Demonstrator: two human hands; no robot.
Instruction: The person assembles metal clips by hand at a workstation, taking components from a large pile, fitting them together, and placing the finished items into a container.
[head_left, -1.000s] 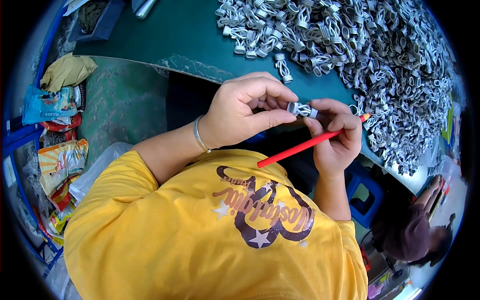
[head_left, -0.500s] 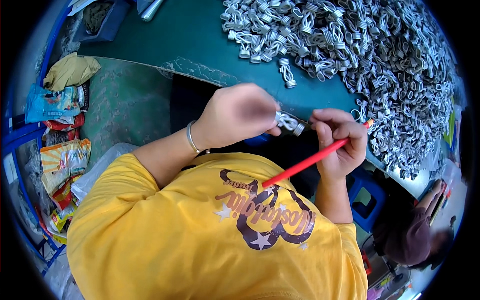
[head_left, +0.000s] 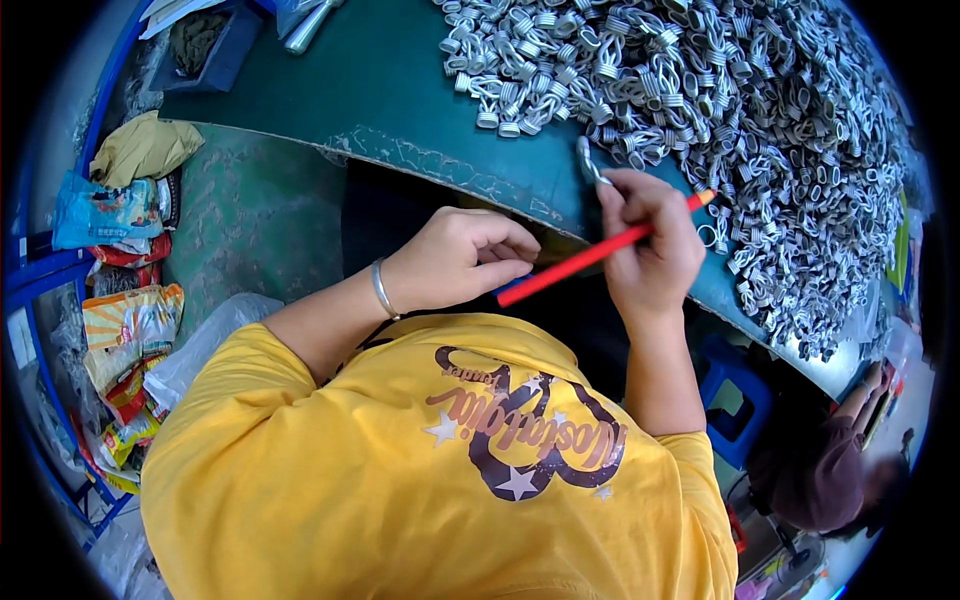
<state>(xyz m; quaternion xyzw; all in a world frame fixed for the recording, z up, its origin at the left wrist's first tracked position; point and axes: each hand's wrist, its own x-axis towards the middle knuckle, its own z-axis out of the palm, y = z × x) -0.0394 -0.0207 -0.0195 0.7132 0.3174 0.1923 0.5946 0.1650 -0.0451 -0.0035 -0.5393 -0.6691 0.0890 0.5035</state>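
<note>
My right hand (head_left: 655,235) is closed around a red pencil (head_left: 575,265), its pale tip pointing up to the right. At the thumb and forefinger of that hand, a small silver-grey looped piece (head_left: 586,158) lies at the table's front part. Whether the fingers pinch it or only touch it is hard to tell. Below the table's edge, my left hand (head_left: 470,255) hangs with fingers curved and thumb apart, and nothing shows in it. A large heap of similar looped pieces with ribbed collars (head_left: 760,130) covers the right side of the green table (head_left: 400,100).
Farther left on the table stand a grey-blue bin (head_left: 215,60) and a clear-wrapped item (head_left: 312,28). Bags and packets (head_left: 130,320) fill a blue rack at left. A blue stool (head_left: 735,400) and another person (head_left: 820,480) are at right.
My right hand has moved up and left to the loose looped piece by the heap, still with the pencil. The left hand has dropped lower; the looped piece between the hands is out of sight.
</note>
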